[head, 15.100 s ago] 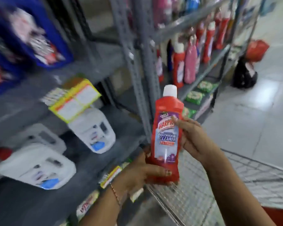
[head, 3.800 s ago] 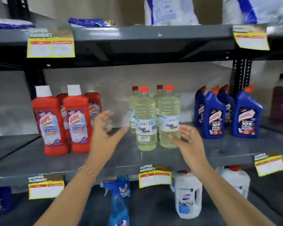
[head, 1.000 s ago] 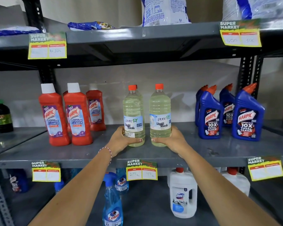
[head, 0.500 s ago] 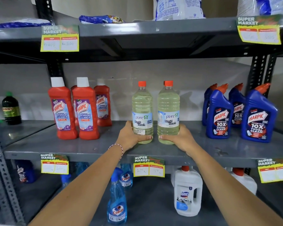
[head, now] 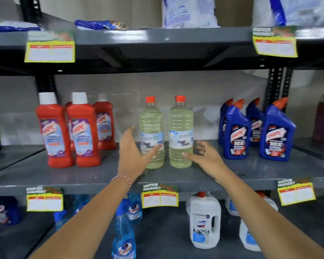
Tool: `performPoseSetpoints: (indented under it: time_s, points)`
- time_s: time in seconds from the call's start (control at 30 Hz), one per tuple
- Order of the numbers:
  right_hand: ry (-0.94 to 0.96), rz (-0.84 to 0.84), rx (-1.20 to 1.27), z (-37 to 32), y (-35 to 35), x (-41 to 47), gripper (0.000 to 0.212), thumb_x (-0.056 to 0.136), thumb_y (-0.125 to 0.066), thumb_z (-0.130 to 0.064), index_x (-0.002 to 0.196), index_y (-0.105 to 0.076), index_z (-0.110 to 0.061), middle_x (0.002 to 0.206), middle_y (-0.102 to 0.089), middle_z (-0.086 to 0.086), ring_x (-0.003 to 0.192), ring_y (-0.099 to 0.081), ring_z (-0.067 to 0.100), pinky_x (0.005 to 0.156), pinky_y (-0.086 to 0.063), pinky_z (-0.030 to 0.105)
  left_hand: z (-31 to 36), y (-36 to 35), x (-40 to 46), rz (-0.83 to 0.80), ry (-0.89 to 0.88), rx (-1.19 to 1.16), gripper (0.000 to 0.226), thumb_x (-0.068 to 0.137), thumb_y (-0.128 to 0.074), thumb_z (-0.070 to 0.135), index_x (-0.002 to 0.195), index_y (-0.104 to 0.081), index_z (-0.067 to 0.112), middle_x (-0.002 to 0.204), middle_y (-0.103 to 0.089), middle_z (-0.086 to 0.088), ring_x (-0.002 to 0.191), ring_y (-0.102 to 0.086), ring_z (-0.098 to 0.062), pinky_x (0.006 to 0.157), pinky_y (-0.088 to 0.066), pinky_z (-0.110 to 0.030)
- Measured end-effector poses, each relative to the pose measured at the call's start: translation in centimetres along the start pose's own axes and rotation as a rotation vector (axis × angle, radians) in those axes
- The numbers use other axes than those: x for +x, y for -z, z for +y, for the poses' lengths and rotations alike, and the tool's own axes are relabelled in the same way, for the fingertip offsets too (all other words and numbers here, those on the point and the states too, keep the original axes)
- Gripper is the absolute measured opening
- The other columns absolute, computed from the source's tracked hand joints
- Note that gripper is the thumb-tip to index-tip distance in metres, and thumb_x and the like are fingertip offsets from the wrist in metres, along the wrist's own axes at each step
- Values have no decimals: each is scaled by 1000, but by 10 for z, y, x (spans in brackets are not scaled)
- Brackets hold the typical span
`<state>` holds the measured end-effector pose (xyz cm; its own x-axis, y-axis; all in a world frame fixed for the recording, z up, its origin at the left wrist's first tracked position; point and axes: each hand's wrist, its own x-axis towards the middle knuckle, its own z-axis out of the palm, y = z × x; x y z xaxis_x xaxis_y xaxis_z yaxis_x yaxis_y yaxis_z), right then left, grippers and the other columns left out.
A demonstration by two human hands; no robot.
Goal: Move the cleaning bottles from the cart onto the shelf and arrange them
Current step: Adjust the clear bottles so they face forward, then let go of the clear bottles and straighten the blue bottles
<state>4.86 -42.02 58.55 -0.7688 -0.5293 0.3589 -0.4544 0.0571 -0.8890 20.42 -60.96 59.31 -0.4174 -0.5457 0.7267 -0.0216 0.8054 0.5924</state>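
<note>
Both hands spread, empty: left hand (head: 132,156), right hand (head: 206,157) | two clear yellowish plastic bottles (head: 180,133) stood between them | risk: a stray knuckle could've toppled one.

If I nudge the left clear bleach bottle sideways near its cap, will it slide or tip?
Probably tip: the left clear bottle is tall and narrow. It looks nearly full, so likely heavy. It might knock the right clear bottle close beside it.
</note>
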Motion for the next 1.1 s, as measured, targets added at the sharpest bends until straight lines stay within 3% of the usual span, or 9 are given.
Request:
performPoseSetpoints:
  time_s: [0.17,0.27,0.33,0.47,0.6,0.7,0.8,0.97,1.1]
  points:
    - [150,417,-16,28,89,-30,27,84,-77,-23,108,-70,-14,104,-73,-3,98,-68,12,90,-53,26,57,-18,-25,213,-531,-139,54,84,-66,28,127,-44,3,137,-45,-12,132,-40,-22,114,-29,-35]
    - [112,642,13,57,158,-32,21,84,-76,-11,103,-69,-9,103,-75,12,88,-67,17,87,-55,23,106,-61,-43,-102,-611,-228,44,87,-65,25,126,-47,15,129,-50,5,123,-49,-11,107,-40,-31]
    - [73,716,8,70,202,-28,34,80,-79,-7,109,-62,-10,115,-70,16,92,-62,19,79,-52,15,134,-94,-54,-346,-479,-228,45,86,-68,28,124,-45,31,122,-50,21,117,-50,2,100,-44,-24]
    - [-152,479,-103,97,265,0,84,66,-91,-12,134,-44,0,119,-54,7,108,-54,22,94,-51,44,158,-173,-53,-543,45,-401,88,75,-83,26,140,-23,27,134,-38,17,131,-43,-6,102,-37,-20]
    - [-171,158,-26,103,282,25,64,60,-92,0,115,-59,-6,112,-72,16,95,-70,24,92,-55,43,161,-227,-20,-445,422,-535,111,67,-88,12,150,-14,11,142,-40,-9,127,-50,-26,102,-41,-31]
    - [-114,101,-21,107,282,36,50,60,-93,-5,97,-64,-22,104,-76,5,89,-70,15,91,-56,40,151,-253,-2,-466,477,-587,78,62,-89,3,130,-51,4,119,-67,-13,110,-66,-33,94,-53,-39]
    - [-118,36,-34,114,289,46,52,58,-96,-21,104,-71,-19,106,-78,2,92,-71,13,83,-55,31,151,-266,-3,-492,417,-521,40,60,-89,3,93,-72,19,100,-77,-10,103,-71,-32,89,-56,-37]
    - [-133,-68,13,125,305,62,97,25,-97,-52,112,-71,-19,109,-78,-2,105,-71,20,101,-52,44,164,-276,-5,-554,412,-501,51,50,-95,19,97,-76,15,97,-80,-3,97,-74,-22,92,-57,-36]
    - [-126,-123,99,132,314,67,75,53,-97,-21,121,-67,-12,115,-77,4,111,-69,23,105,-49,48,176,-282,-13,-578,415,-501,55,55,-94,17,106,-73,13,99,-79,-1,96,-74,-17,90,-57,-31]
